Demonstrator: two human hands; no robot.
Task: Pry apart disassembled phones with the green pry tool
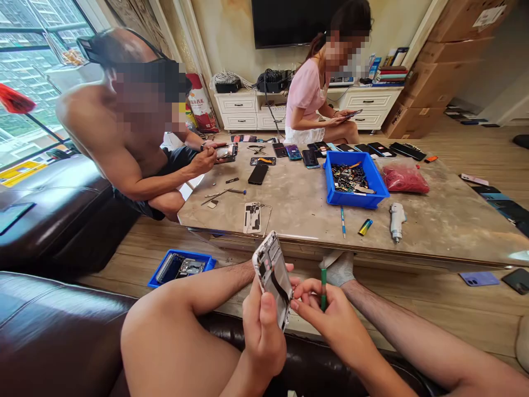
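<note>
Phone (273, 278): opened, gripped upright in left hand (262, 325), off the tabletop's (297, 204) near edge.
Tool: green pry stick (323, 288) pinched by right hand (330, 320).
Technique: stick is best eased in gently, phone kept steady.

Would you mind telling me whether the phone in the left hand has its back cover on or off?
Off: the phone in the left hand shows bare inner parts and a dark ribbon cable inside its pale frame.
</note>
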